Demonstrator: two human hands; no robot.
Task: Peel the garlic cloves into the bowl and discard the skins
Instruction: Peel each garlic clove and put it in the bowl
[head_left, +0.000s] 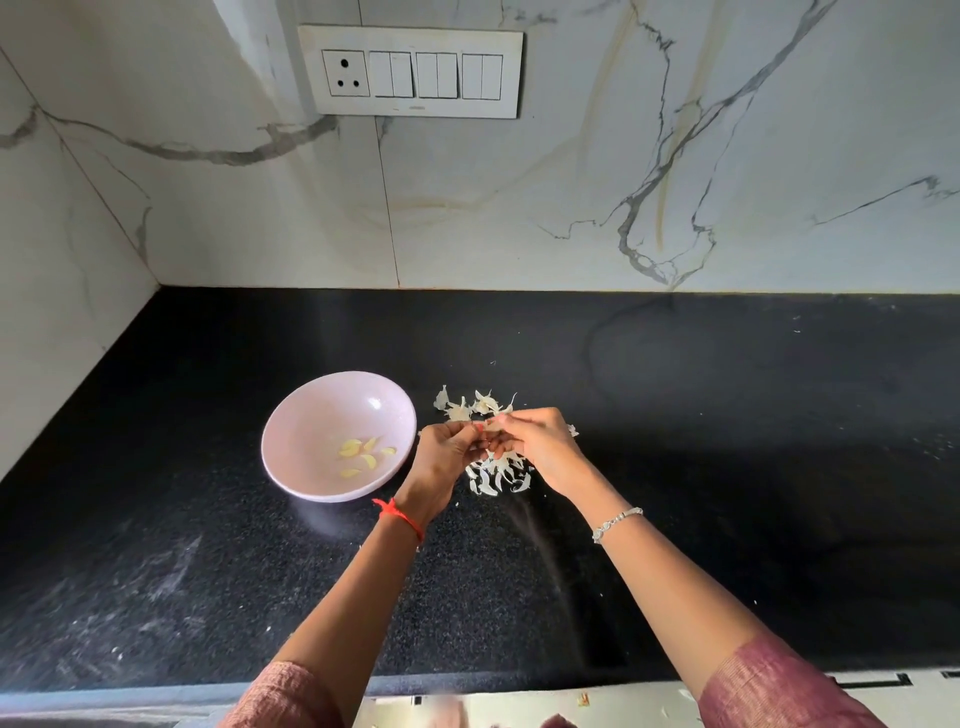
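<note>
The bowl (311, 415) is sitting at the left of the counter (727, 467), holding a few peeled cloves (366, 454); it is lying just beside the work, likely so each clove can drop straight in. Next to it the left hand (447, 447) is curling its fingers round a small pale clove (493, 422) to steady it, and the right hand (537, 441) is pinching the other end, probably tearing skin off. Loose skins (496, 478) are lying heaped under and behind both hands, waiting to be thrown away
</note>
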